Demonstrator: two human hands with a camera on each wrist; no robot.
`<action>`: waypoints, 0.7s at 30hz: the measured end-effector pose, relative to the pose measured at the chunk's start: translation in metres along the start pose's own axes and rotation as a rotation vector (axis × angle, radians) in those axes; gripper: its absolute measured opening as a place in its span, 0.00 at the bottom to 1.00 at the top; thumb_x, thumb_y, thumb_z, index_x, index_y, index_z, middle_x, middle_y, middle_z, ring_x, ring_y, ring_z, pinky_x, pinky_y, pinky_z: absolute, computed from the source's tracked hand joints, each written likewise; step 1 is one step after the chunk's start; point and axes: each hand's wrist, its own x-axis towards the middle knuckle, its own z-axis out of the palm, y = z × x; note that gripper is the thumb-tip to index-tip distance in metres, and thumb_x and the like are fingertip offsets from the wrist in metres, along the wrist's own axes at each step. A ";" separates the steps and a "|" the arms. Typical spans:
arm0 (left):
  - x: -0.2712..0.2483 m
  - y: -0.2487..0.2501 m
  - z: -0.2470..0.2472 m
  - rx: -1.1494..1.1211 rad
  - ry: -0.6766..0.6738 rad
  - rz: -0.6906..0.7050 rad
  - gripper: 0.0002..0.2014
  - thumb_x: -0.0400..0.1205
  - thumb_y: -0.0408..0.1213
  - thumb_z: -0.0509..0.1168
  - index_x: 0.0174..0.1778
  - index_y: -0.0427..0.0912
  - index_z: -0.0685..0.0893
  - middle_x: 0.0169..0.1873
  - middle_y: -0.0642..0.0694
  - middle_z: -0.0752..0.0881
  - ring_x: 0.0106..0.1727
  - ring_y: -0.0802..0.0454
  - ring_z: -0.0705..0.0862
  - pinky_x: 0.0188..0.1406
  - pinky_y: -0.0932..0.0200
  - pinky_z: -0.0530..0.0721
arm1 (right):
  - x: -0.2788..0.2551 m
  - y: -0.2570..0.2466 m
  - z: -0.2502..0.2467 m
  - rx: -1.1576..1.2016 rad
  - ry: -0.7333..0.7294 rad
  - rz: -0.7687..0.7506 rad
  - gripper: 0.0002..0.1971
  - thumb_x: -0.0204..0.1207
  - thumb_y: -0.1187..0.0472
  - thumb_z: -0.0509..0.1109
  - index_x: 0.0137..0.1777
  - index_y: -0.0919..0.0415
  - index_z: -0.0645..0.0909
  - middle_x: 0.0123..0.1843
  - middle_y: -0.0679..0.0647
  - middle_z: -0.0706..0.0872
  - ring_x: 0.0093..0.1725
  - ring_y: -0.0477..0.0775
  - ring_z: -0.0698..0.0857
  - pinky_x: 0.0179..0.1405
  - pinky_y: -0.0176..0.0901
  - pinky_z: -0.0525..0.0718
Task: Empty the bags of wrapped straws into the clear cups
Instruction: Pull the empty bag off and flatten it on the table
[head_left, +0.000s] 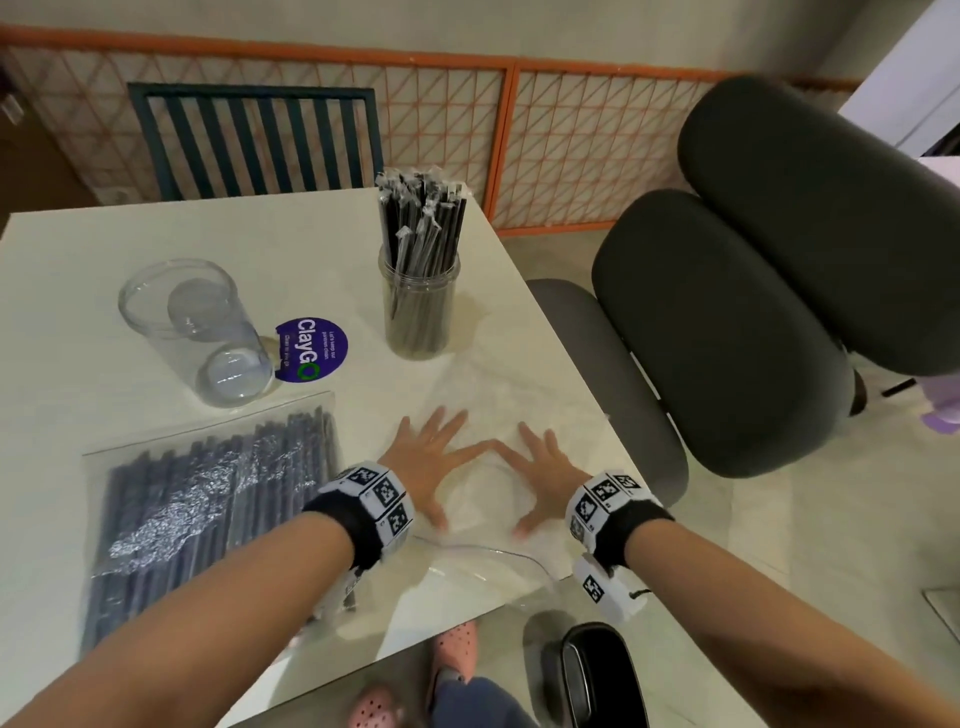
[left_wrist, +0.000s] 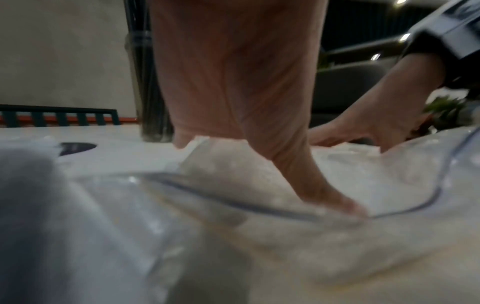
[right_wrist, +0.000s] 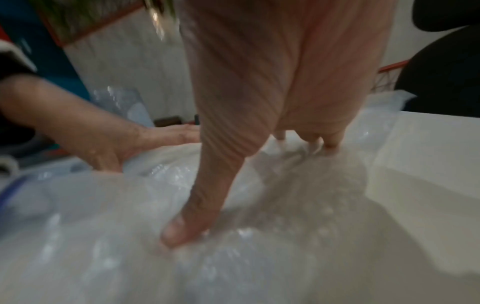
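Observation:
An empty clear bag (head_left: 483, 499) lies flat near the table's front right corner. My left hand (head_left: 423, 457) and right hand (head_left: 540, 467) press on it, palms down, fingers spread and index fingertips nearly touching. The left wrist view shows my left thumb (left_wrist: 324, 193) pushing down on the bag (left_wrist: 285, 236); the right wrist view shows my right thumb (right_wrist: 192, 222) on the crinkled plastic (right_wrist: 103, 236). A full bag of black wrapped straws (head_left: 208, 519) lies left of my left arm. One clear cup (head_left: 420, 306) stands packed with straws; an empty clear cup (head_left: 197, 332) stands at the left.
A purple round sticker (head_left: 310, 349) sits on the white table (head_left: 104, 244) between the cups. Dark cushioned chairs (head_left: 753, 322) stand close to the table's right edge. A slatted chair back (head_left: 254, 140) and an orange lattice fence (head_left: 571, 145) are behind.

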 end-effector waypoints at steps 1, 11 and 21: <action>0.002 -0.005 0.006 -0.047 -0.071 -0.043 0.62 0.64 0.59 0.75 0.79 0.61 0.33 0.81 0.46 0.28 0.81 0.38 0.29 0.76 0.25 0.43 | 0.002 0.002 0.003 -0.043 -0.016 -0.010 0.62 0.61 0.47 0.81 0.80 0.38 0.33 0.82 0.54 0.25 0.80 0.71 0.28 0.79 0.70 0.46; -0.003 0.007 0.012 -0.117 -0.021 -0.222 0.61 0.63 0.71 0.66 0.80 0.58 0.31 0.82 0.44 0.31 0.82 0.33 0.35 0.73 0.20 0.46 | -0.007 0.002 -0.039 -0.206 0.078 0.047 0.55 0.70 0.51 0.76 0.82 0.45 0.36 0.84 0.58 0.31 0.80 0.73 0.30 0.81 0.67 0.46; -0.011 -0.002 0.028 -0.195 -0.118 -0.295 0.65 0.60 0.74 0.67 0.80 0.54 0.31 0.79 0.40 0.25 0.80 0.34 0.28 0.71 0.18 0.40 | -0.008 0.007 0.011 -0.061 -0.035 0.072 0.58 0.65 0.36 0.73 0.79 0.38 0.29 0.80 0.53 0.20 0.79 0.72 0.26 0.78 0.75 0.40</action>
